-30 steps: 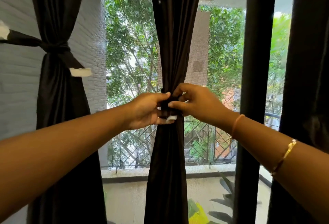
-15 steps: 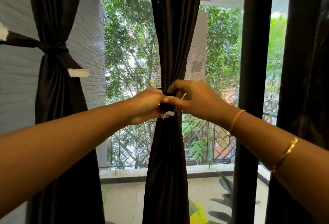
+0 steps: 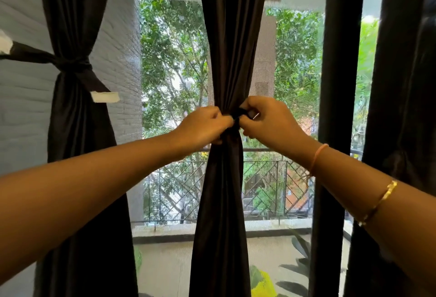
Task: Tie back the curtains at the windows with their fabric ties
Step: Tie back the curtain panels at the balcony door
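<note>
The left hand (image 3: 203,127) and right hand (image 3: 266,122) each pinched the fabric tie (image 3: 239,114) round the middle curtain (image 3: 226,202), grip narrow. The cloth looked soft, light and probably slippery, best held close against the curtain.

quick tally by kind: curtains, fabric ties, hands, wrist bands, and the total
curtains: 3 (left curtain, middle curtain, right curtain)
fabric ties plainly seen: 2 (left tie, middle tie)
hands: 2 (left hand, right hand)
wrist bands: 2 (orange band, gold bracelet)
total: 9
</note>
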The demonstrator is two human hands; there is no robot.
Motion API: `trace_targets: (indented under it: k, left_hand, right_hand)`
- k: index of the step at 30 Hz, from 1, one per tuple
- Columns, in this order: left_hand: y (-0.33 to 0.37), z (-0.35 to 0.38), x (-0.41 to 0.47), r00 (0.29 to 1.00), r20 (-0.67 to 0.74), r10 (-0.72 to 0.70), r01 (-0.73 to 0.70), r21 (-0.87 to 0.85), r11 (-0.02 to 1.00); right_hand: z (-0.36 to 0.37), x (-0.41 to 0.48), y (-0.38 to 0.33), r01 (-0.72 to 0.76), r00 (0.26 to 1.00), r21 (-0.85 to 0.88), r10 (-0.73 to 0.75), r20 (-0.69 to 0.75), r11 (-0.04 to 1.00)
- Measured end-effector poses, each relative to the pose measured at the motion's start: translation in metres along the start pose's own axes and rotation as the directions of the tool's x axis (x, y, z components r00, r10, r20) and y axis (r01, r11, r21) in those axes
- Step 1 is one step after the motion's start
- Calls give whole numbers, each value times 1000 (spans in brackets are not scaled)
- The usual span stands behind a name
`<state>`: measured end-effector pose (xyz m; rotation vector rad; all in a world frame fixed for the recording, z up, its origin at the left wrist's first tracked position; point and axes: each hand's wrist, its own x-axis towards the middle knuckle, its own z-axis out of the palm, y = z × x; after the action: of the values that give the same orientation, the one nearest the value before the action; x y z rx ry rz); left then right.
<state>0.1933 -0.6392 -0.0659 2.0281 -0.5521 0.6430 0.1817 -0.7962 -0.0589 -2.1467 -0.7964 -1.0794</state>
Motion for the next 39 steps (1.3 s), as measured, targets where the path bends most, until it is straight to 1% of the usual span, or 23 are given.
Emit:
trace_targets:
  k: [1, 2, 3, 5, 6, 8, 10, 12, 13, 15, 19, 21, 24, 27, 29, 31, 32, 33, 35, 37, 39]
  left_hand:
    - [-2, -2, 0, 989, -1, 150, -147, 190, 971]
    - [-3, -4, -1, 963, 40, 265, -264, 303, 915]
    - [-4, -6, -1, 942, 98, 321, -334, 355, 873]
    - [-3, -9, 1, 923, 163, 350, -385, 416, 823]
    - [-2, -10, 2, 915, 162, 370, -401, 479, 781]
    - [0, -11, 4, 884, 145, 445, -434, 610, 663]
    - [1, -12, 5, 869, 173, 463, -436, 711, 552]
    - [-2, -13, 6, 882, 257, 395, -438, 754, 489]
    - [-2, -14, 7, 888, 304, 345, -445, 752, 487]
    - [-2, -17, 10, 889, 387, 245, -456, 704, 544]
    - [10, -26, 21, 855, 515, 59, -405, 591, 698]
    - [16, -30, 23, 823, 568, -5, -367, 538, 759]
    - [16, -37, 22, 817, 572, -75, -251, 469, 847]
    - [14, -44, 25, 814, 560, -158, -119, 426, 897]
    - [13, -47, 26, 817, 550, -175, -96, 428, 899]
    - [13, -45, 25, 838, 524, -152, -109, 433, 895]
    - [13, -43, 25, 849, 513, -125, -132, 435, 890]
    - [12, -41, 25, 860, 501, -94, -163, 444, 881]
    - [11, -39, 25, 882, 469, -36, -230, 496, 837]
    - [8, -39, 26, 903, 429, 4, -279, 579, 766]
    - [2, -40, 27, 921, 387, 37, -301, 651, 697]
  right_hand:
    - [1, -1, 0, 16, 1000, -8, -16, -17, 1000]
    - [1, -1, -1, 41, 998, -34, -42, -37, 999]
    - [0, -2, -1, 68, 996, -72, -72, -56, 995]
    - [-1, -2, -2, 121, 988, -148, -134, -80, 982]
    - [-2, -3, -2, 146, 983, -180, -164, -86, 973]
    - [-1, -5, -2, 231, 965, -218, -252, -72, 948]
    - [0, -10, -3, 367, 927, -247, -375, 14, 897]
    - [1, -14, 0, 491, 870, -320, -474, 133, 811]
    - [2, -17, 3, 521, 853, -348, -493, 173, 779]
    - [5, -21, 7, 520, 854, -353, -485, 191, 778]
    - [12, -26, 11, 417, 904, -194, -382, 194, 888]
    - [13, -27, 12, 385, 911, -137, -353, 213, 913]
    - [13, -27, 14, 387, 904, -120, -350, 246, 914]
    - [11, -27, 15, 403, 891, -198, -334, 307, 893]
    - [9, -26, 13, 389, 894, -186, -322, 311, 902]
    - [5, -21, 7, 332, 917, -89, -299, 264, 939]
    - [3, -17, 4, 323, 923, -69, -298, 245, 944]
    - [2, -13, 2, 325, 924, -92, -296, 243, 941]
    - [1, -6, 0, 340, 921, -233, -272, 280, 911]
    - [2, -1, 2, 365, 916, -387, -252, 312, 847]
    - [2, 1, 5, 380, 909, -444, -240, 340, 811]
